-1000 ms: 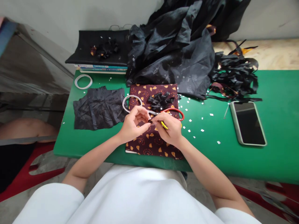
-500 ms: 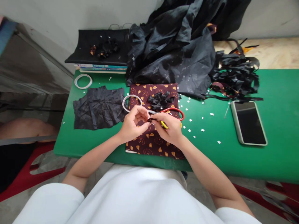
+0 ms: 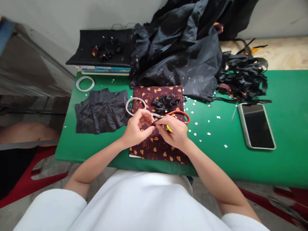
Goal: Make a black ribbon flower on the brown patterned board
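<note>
Dark scrap (image 3: 153, 124) is held just above the patterned cloth, near the middle of the desk (image 3: 216, 163), whose surface is smooth and green. Along the back, a crumpled, faintly shiny heap of black cloth (image 3: 173, 61) is piled in loose folds. Beneath both hands, a flat, roughly rectangular patterned cloth (image 3: 156, 147) is spread, its maroon ground covered with golden leaf shapes. To its left, a creased, uneven black piece (image 3: 102, 112) is laid flat; at the far right, thin, curling strips (image 3: 243, 75) are heaped in a tangle. Nearer the front, a rounded, glassy phone (image 3: 258, 126) is set down. By the left hand (image 3: 138, 128), the scrap is pinched between thumb and fingertips; by the right hand (image 3: 174, 131), a like grip is closed on its other side, and its exact shape is hidden. Scissors (image 3: 179, 113) with a curved red handle are partly covered by the right hand. Behind them, a ruffled black bow (image 3: 165, 104) is placed. Small, angular white bits (image 3: 209, 133) are scattered about.
</note>
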The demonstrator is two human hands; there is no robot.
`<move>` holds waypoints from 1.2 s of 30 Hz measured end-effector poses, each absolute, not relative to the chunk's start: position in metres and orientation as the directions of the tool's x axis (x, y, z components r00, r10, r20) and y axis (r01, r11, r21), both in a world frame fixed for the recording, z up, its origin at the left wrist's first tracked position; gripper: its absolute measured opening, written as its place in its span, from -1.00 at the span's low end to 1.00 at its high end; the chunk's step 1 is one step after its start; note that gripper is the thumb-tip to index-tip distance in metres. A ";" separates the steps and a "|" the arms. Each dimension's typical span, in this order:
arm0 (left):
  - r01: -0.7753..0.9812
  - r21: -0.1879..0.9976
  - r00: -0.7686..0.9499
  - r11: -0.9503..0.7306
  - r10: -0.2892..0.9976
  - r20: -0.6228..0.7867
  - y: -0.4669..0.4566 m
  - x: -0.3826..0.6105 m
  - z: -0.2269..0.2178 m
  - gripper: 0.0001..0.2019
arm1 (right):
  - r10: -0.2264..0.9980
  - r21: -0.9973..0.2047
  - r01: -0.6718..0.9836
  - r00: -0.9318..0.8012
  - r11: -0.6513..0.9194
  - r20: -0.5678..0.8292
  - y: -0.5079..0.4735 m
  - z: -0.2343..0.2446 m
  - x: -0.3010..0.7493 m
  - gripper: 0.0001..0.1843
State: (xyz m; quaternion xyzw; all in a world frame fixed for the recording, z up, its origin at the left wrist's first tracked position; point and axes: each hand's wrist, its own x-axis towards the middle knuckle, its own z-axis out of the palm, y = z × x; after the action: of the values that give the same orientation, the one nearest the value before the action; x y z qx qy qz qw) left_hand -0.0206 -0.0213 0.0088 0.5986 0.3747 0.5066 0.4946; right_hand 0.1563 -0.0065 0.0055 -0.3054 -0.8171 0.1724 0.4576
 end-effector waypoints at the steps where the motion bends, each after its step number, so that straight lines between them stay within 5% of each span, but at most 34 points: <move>1: -0.050 0.971 0.209 -0.234 0.948 0.239 -0.021 -0.021 0.009 -0.68 | 0.655 -0.559 0.342 -0.398 0.755 0.642 -0.006 0.005 0.156 -0.86; 36: 0.193 0.942 0.263 -0.276 0.939 0.221 -0.025 -0.023 0.014 -0.69 | 0.623 -0.468 0.411 -0.510 0.782 0.594 -0.005 0.003 0.161 -0.88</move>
State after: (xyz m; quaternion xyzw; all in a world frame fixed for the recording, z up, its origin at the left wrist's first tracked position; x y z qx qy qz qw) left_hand -0.0231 -0.0246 0.0136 0.6695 0.4228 0.4354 0.4283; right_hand 0.1606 -0.0054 0.0032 -0.3010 -0.8583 0.1349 0.3931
